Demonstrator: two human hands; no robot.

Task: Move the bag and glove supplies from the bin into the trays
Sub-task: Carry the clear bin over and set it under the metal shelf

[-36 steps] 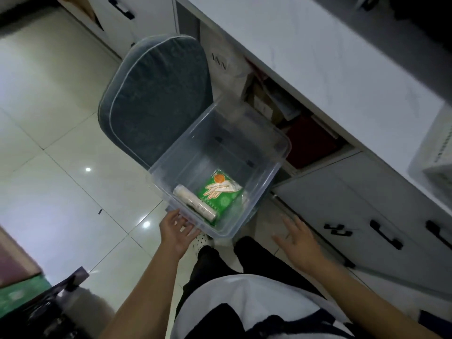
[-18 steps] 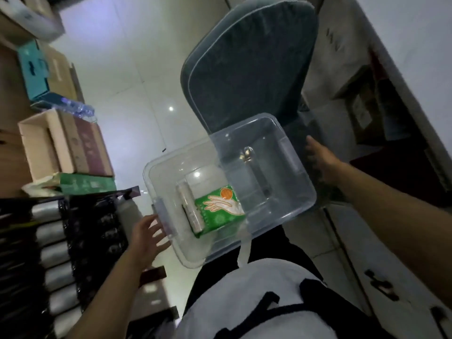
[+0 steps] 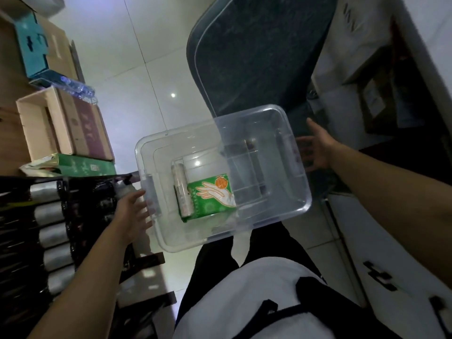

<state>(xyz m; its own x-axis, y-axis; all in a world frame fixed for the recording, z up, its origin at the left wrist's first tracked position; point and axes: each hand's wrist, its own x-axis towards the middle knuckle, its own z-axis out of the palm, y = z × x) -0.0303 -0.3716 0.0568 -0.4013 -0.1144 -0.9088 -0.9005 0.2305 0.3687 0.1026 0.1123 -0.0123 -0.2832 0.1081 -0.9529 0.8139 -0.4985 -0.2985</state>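
The clear plastic bin (image 3: 288, 211) is carried level between both hands. The left hand (image 3: 133, 214) grips the left handle; the right hand (image 3: 315, 148) presses the right end wall, fingers spread. Inside, left of centre, the green glove packet (image 3: 212, 196) touches the bag roll (image 3: 182, 189). The right half is bare. Against the preceding frame, the bin sits nearer the chair (image 3: 256, 57), contents unshifted.

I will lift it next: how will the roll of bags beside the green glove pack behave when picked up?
The roll of bags is a cylinder lying on its side, so it may roll on the smooth bin floor. It looks like thin wrapped plastic, probably light and slippery.
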